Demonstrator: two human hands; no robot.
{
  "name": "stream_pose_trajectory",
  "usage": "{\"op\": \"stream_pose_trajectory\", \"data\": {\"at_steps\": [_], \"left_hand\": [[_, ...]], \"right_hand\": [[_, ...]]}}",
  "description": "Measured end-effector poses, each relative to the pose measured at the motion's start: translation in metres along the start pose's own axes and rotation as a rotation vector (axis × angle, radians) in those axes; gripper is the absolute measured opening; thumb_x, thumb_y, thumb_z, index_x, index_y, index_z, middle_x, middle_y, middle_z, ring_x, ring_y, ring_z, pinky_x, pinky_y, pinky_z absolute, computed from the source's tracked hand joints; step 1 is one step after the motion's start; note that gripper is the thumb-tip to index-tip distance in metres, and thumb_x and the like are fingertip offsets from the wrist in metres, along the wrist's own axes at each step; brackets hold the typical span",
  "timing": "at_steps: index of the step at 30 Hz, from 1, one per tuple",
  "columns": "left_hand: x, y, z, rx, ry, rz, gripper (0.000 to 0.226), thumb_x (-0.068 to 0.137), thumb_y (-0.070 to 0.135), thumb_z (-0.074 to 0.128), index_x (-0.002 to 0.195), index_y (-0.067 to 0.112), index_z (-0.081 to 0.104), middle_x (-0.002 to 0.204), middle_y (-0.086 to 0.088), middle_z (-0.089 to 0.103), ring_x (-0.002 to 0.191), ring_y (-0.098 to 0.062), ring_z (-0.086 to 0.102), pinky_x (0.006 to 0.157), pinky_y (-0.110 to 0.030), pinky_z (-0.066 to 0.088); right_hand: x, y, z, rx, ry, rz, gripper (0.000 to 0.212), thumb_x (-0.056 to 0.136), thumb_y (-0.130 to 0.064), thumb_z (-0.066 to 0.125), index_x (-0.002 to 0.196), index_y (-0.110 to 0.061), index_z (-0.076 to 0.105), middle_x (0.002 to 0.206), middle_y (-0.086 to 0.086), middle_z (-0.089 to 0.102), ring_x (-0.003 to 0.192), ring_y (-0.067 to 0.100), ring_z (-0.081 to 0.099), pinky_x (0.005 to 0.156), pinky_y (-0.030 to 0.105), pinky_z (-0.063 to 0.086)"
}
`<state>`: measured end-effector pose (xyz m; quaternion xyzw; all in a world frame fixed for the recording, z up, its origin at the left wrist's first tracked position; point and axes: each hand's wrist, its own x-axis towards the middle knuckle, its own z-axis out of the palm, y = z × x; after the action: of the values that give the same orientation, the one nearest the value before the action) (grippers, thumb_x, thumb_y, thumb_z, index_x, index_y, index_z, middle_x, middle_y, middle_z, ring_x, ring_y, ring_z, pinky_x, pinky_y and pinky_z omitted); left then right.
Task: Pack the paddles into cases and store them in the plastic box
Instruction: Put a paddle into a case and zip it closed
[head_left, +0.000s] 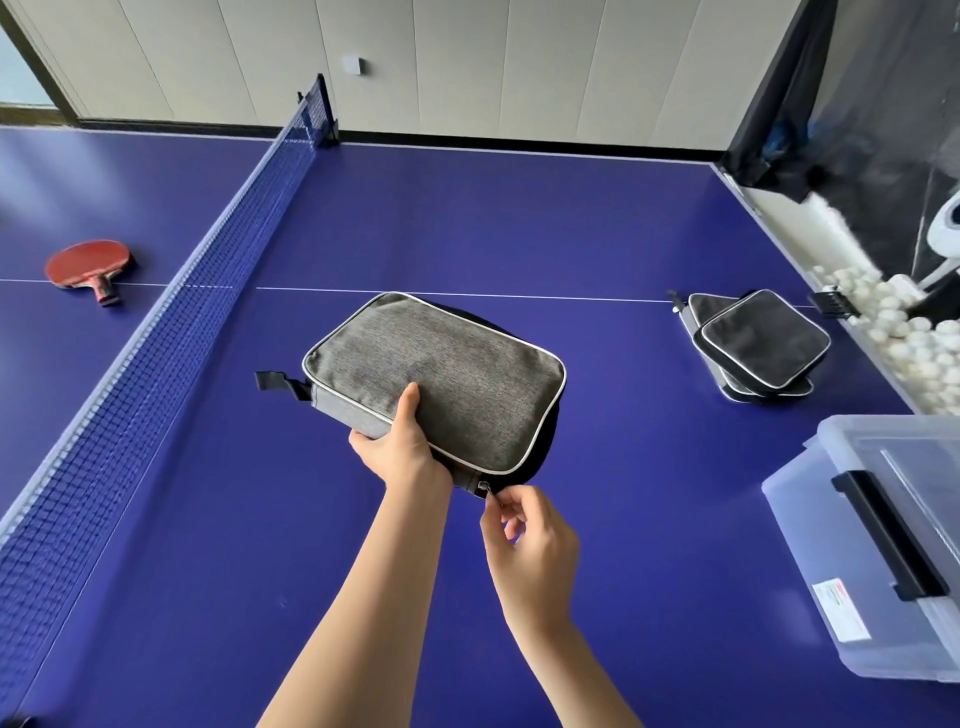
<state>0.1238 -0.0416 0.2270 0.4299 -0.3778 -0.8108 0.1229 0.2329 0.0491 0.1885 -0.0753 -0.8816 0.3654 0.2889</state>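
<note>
A blue table-tennis surface (519, 208) fills the view, backed by a panelled wall. The left hand (402, 449) grips the near edge of the grey case (441, 374), thumb on top, fingers beneath. The right hand (524, 530) pinches the zipper pull (485, 488) at the case's near corner. Left of the case stands the net (208, 270); beyond the net lies a red paddle (88, 262). Right of the case rests a stack of black cases (758, 345). Near right of the case sits the clear plastic box (857, 545), lid closed.
</note>
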Motion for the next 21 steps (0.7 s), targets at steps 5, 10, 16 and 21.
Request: {"op": "stream_pose_trajectory", "data": {"at_steps": [5,10,16,21], "left_hand": [[-0.001,0.001,-0.004,0.002,-0.025,-0.022,0.060,0.067,0.020,0.085,0.114,0.014,0.049,0.105,-0.002,0.065,0.091,-0.020,0.067,0.080,-0.044,0.058],[-0.001,0.002,-0.008,0.011,-0.046,-0.021,0.060,0.068,0.019,0.085,0.115,0.014,0.049,0.100,0.001,0.064,0.088,-0.018,0.067,0.079,-0.044,0.058],[0.003,0.003,-0.012,0.052,-0.091,-0.021,0.046,0.067,0.020,0.085,0.098,0.020,0.051,0.099,0.001,0.065,0.086,-0.017,0.068,0.068,-0.035,0.058],[0.005,0.004,-0.019,0.134,-0.192,-0.015,0.045,0.065,0.023,0.087,0.097,0.024,0.055,0.101,0.001,0.068,0.087,-0.017,0.069,0.063,-0.030,0.056]], "right_hand": [[-0.002,0.006,-0.005,0.003,0.048,-0.032,0.007,0.075,-0.013,0.071,0.074,-0.011,0.064,0.060,-0.007,0.059,0.048,0.009,0.051,0.043,0.023,0.041],[0.002,0.014,-0.011,-0.005,0.108,0.001,0.017,0.073,-0.002,0.077,0.073,-0.009,0.063,0.060,-0.004,0.059,0.048,0.012,0.051,0.041,0.026,0.043],[0.012,0.029,-0.020,0.008,0.172,0.086,0.017,0.073,0.000,0.077,0.072,-0.008,0.062,0.059,-0.002,0.060,0.049,0.010,0.046,0.043,0.029,0.044],[0.022,0.042,-0.025,0.049,0.199,0.180,0.014,0.075,0.002,0.075,0.076,-0.005,0.063,0.063,-0.002,0.061,0.052,0.011,0.049,0.050,0.026,0.043]]}}
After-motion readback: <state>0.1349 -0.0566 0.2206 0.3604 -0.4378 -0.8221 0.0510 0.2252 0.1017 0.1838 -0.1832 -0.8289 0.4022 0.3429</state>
